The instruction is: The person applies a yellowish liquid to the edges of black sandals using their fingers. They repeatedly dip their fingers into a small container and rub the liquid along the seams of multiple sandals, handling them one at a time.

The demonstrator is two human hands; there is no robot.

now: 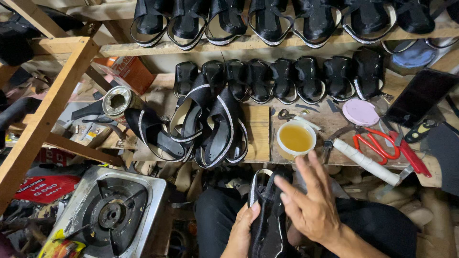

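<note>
**Black sandal upper held over the lap, below the worktop edge**

Far left, low: gas burner (112,212), steel top, by the knee. Above it an open tin (117,101) on the wooden worktop (258,129). Centre of worktop: heap of black sandal uppers (201,126) with pale studded trim; a row of finished ones on the shelf (239,45) behind. Left hand (243,231), grip clenched on the black sandal upper (266,215), thumb on its left edge; piece sits on the lap. Right hand (311,203), grip released, fingers spread, fingertips touching the upper's right side. Just above: white cup of amber liquid (296,138). Further right, white-handled tool (366,162), red scissors (377,143), pink disc (360,112)
</note>
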